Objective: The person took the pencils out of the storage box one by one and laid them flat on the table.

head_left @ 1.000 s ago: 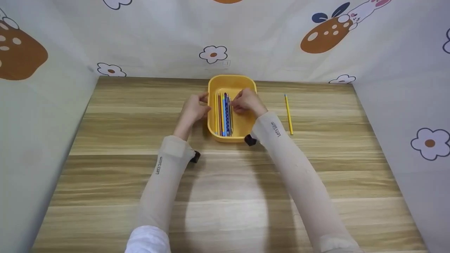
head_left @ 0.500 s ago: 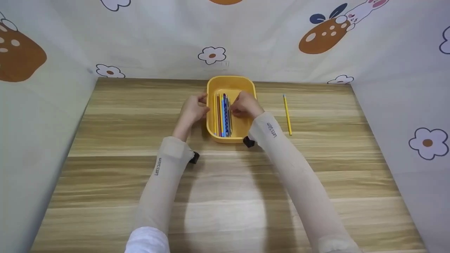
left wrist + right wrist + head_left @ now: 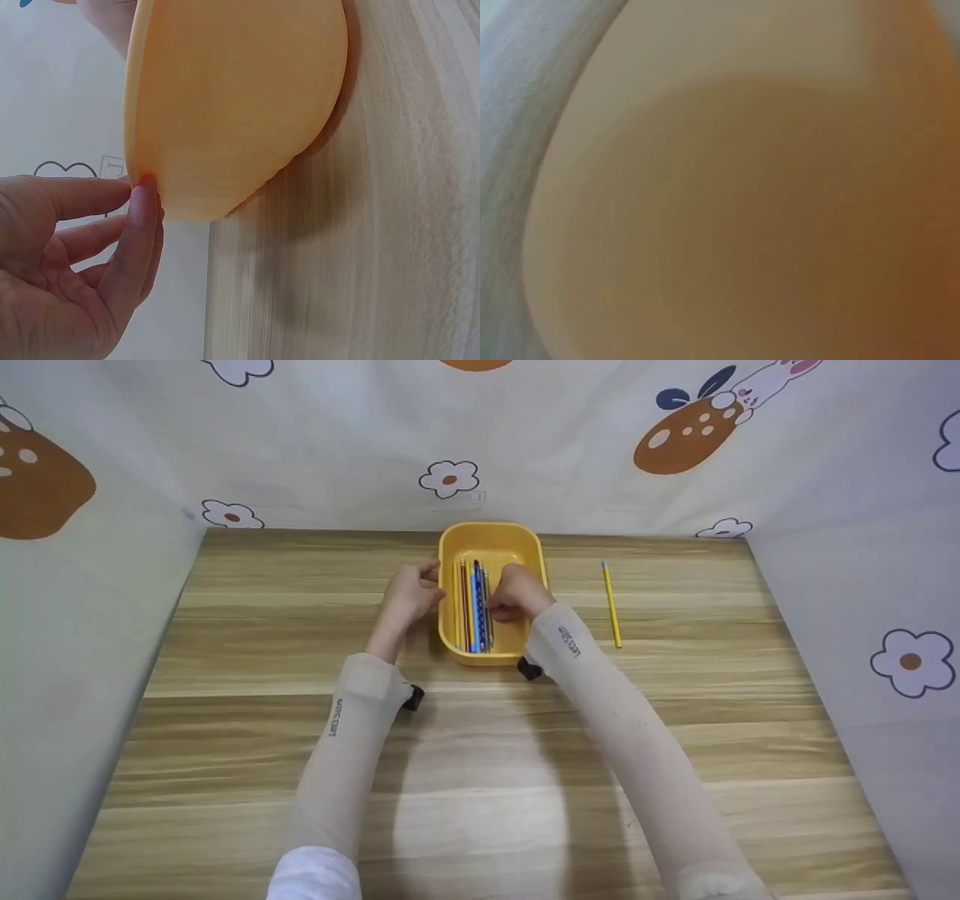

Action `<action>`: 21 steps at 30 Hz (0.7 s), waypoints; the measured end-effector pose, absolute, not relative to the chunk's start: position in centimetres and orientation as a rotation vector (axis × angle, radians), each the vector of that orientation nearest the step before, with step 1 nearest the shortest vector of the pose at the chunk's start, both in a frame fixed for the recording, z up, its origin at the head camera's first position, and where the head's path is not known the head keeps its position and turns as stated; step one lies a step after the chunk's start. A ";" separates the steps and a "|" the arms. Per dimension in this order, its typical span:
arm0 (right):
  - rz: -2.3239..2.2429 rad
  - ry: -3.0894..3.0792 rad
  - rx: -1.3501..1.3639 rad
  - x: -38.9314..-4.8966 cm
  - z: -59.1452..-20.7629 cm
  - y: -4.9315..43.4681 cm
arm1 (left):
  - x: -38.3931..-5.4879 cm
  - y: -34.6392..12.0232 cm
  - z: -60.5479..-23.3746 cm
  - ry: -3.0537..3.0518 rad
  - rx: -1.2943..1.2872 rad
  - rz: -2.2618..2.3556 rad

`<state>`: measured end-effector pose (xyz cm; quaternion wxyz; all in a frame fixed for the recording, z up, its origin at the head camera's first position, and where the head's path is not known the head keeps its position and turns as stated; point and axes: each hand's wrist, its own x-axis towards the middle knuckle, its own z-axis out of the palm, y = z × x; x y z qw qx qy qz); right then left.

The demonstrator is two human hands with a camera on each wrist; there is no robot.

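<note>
A yellow plastic bin (image 3: pixel 499 536) stands at the back of the table. Several pencils (image 3: pixel 472 615), yellow, red, blue and dark, lie side by side along its left half, lengthwise. My left hand (image 3: pixel 409 594) pinches the left rim; in the left wrist view, one fingertip of the left hand (image 3: pixel 82 270) presses the outer wall. My right hand (image 3: pixel 519 591) reaches into the bin with bent fingers, their tips right at the outermost dark pencil on the right. I cannot tell whether they grip it. The right wrist view is a blur of the bin's wall.
A single yellow pencil (image 3: pixel 612 604) with a blue end lies on the wood-grain table (image 3: pixel 675 682) right of the bin. A white printed curtain (image 3: pixel 337 450) hangs behind the table and along both sides.
My right hand has slid toward the near end of the bin, along the right side of the pencils. My left hand stays at the rim. The pencils hardly differ.
</note>
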<state>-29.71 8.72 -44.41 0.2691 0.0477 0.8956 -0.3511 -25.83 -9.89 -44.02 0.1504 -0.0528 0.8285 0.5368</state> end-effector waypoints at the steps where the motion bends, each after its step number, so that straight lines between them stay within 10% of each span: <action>1: -0.936 2.422 0.123 -29.7 -44.4 8.7 | -25.8 -9.9 -44.0 2.378 -0.153 1.542; 21: -0.779 2.480 0.168 -30.0 -45.0 8.2 | -25.9 -9.9 -44.0 2.408 -0.147 1.503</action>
